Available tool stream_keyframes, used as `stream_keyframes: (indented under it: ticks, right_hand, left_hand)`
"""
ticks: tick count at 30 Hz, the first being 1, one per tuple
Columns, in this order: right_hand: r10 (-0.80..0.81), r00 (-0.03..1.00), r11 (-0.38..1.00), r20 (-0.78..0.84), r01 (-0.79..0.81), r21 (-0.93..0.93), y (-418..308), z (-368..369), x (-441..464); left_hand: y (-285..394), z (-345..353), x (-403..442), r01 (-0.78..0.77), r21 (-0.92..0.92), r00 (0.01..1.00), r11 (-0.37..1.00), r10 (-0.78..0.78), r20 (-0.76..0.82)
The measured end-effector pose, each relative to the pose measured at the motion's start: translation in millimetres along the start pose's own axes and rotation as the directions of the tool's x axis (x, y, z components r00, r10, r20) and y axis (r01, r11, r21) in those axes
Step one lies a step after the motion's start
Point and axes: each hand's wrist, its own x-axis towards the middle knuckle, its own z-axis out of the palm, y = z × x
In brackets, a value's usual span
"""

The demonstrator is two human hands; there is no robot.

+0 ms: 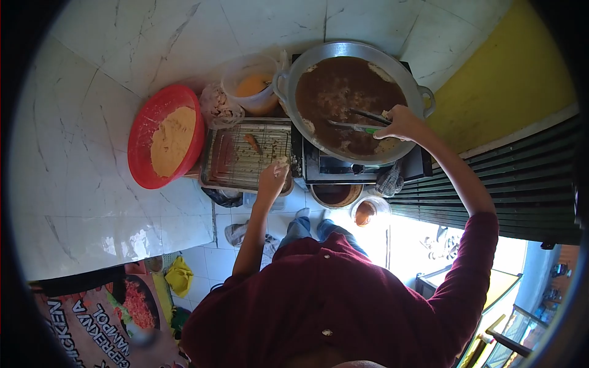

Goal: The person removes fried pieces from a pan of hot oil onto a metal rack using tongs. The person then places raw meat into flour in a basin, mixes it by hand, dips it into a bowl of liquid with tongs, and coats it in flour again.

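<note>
Pan (397,70): its raised rim stands between the brown liquid (343,80) and the tray (227,185) at eight o'clock; handles (432,100) jut at nine and three.
Tongs (356,127): held by the right hand (402,124) across the liquid, pointing to nine o'clock, in the way.
Tray: open room above its wires (228,164) toward nine o'clock; one brown piece (253,144) near the middle, the left hand (274,176) over four o'clock.
Crowded edge: bag (216,109) at the tray's eleven o'clock, tub (266,65) at twelve, bowl (136,144) at ten.
</note>
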Motion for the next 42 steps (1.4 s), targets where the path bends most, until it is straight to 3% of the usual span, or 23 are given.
stream_keyframes:
  ticks: [4, 6, 10, 13, 16, 18, 22, 24, 30, 36, 42]
  right_hand:
    - [0.039, 0.999, 0.998, -0.021, -0.038, 0.052, -6, 9, 10]
    - [-0.032, 0.998, 0.998, -0.063, 0.036, 0.053, -1, 17, 16]
    - [-0.011, 1.0, 0.997, -0.009, 0.012, 0.074, -1, 15, 12]
    - [-0.015, 1.0, 1.0, -0.02, 0.015, -0.02, 2, 13, 4]
    - [0.001, 0.999, 0.999, -0.044, 0.0, 0.034, 4, 9, -12]
    - [-0.056, 0.99, 0.991, -0.128, 0.071, 0.116, 11, 8, -20]
    - [-0.029, 0.99, 0.993, -0.141, 0.044, 0.11, 15, 2, -36]
    - [0.108, 0.991, 0.947, 0.084, -0.128, 0.296, 18, -6, -42]
    - [0.141, 0.965, 0.754, 0.22, -0.249, 0.608, 47, -4, -54]
    - [0.303, 0.904, 0.667, 0.303, -0.428, 0.611, 55, -7, -62]
    - [0.264, 0.932, 0.706, 0.247, -0.361, 0.609, 68, -8, -84]
  left_hand:
    - [-2, 1, -1, 0.01, -0.033, 1.0, 0.999, -0.009, 0.022]
    - [-1, 0, 0, 0.01, -0.035, 1.0, 0.999, -0.009, 0.019]
    - [0, -3, 1, 0.044, 0.002, 0.999, 0.999, -0.044, 0.023]
    - [6, -6, 0, 0.074, -0.036, 0.997, 0.997, -0.073, 0.025]
    - [-3, -6, 2, 0.066, -0.051, 0.997, 0.997, -0.064, 0.033]
    - [-7, -5, 2, 0.036, -0.027, 0.998, 0.999, -0.035, 0.043]
    - [-5, -3, 2, 0.063, -0.044, 0.997, 0.997, -0.061, 0.043]
    - [-2, -3, 3, 0.072, -0.053, 0.996, 0.996, -0.07, 0.048]
    - [9, -1, 3, 0.115, -0.043, 0.989, 0.992, -0.11, 0.103]
    - [9, 1, 5, 0.113, -0.054, 0.988, 0.992, -0.106, 0.109]
    - [7, 2, 4, 0.075, -0.074, 0.991, 0.994, -0.066, 0.118]
